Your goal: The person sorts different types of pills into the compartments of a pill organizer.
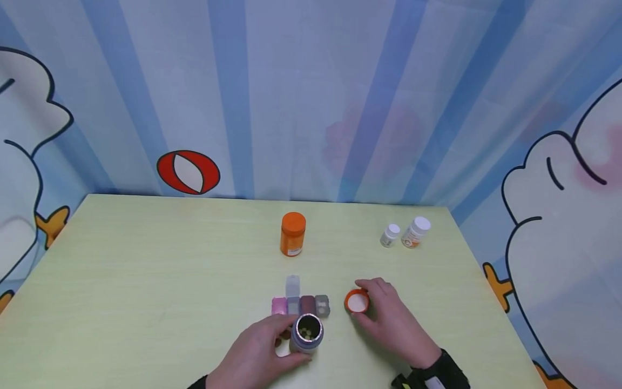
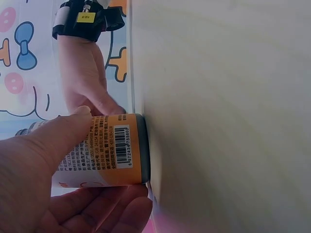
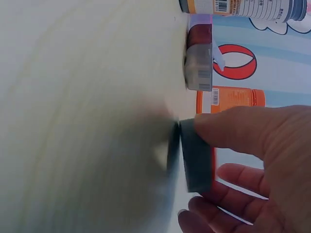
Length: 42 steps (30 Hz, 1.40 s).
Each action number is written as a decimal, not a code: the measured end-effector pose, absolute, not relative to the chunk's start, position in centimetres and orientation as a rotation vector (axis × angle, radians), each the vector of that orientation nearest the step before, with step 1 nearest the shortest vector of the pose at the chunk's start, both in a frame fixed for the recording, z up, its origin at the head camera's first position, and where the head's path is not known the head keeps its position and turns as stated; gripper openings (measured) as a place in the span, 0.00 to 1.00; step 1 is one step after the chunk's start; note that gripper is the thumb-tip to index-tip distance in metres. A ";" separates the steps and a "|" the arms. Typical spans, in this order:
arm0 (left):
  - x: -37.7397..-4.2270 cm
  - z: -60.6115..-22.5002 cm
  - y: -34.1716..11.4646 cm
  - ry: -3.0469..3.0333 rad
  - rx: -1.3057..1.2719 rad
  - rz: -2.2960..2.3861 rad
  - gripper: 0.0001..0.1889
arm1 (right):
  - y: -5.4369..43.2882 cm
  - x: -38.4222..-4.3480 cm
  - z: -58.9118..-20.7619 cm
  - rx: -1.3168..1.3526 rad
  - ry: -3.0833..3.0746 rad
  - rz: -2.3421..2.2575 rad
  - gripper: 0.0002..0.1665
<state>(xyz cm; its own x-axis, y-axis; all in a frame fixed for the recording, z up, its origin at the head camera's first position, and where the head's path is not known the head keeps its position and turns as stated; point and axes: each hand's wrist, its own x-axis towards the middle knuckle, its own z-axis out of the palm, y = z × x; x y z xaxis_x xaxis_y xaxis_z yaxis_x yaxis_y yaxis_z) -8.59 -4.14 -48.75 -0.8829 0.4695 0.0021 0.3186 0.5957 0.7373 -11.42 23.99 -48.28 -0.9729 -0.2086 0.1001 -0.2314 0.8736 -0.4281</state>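
My left hand (image 1: 259,346) grips an uncapped supplement bottle (image 1: 315,344), thumb on one side and fingers on the other. Yellowish tablets show inside its mouth. The left wrist view reveals the orange and white label (image 2: 107,150) and a dark base at the table surface. To the right, my right hand (image 1: 391,321) pinches a round cap (image 1: 357,302) by its edge, white inside facing up; whether it touches the table I cannot tell. Just behind the bottle lies a small pill organizer (image 1: 308,304) with pink, bluish, maroon and grey compartments; the bluish lid (image 1: 292,285) stands raised.
An orange bottle (image 1: 293,235) with its cap on stands farther back in the middle. Two white capped bottles, a small one (image 1: 390,236) and a larger one (image 1: 416,232), stand at the back right. A patterned curtain (image 1: 291,108) hangs behind the pale table (image 1: 146,281).
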 end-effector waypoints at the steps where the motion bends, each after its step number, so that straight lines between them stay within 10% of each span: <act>1: -8.6 -48.8 -4.1 2.637 0.661 1.156 0.24 | 24.0 -11.4 -48.4 0.336 -3.001 0.682 0.34; 17: -8.5 -48.6 -4.1 2.632 0.657 1.160 0.25 | 23.2 -10.9 -47.7 0.317 -2.964 0.692 0.40; 28: -9.5 -47.1 -5.3 2.563 0.524 1.192 0.41 | 20.9 -9.1 -47.2 1.018 -2.980 0.893 0.39; 34: -11.8 -46.2 -6.6 2.680 0.321 1.218 0.30 | 19.4 -8.9 -48.0 1.084 -2.928 0.975 0.50; 42: -13.1 -47.5 -6.6 2.820 0.380 1.007 0.28 | 18.2 -8.9 -47.9 1.012 -2.880 1.023 0.38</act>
<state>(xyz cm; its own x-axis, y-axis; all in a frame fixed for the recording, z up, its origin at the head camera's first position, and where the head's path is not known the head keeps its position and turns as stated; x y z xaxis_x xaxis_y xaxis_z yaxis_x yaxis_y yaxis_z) -13.12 -6.61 -47.47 -0.9609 0.2750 -0.0311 0.1931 0.7467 0.6366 -8.93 18.16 -47.89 -0.7995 -0.5864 0.1299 -0.5370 0.6011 -0.5919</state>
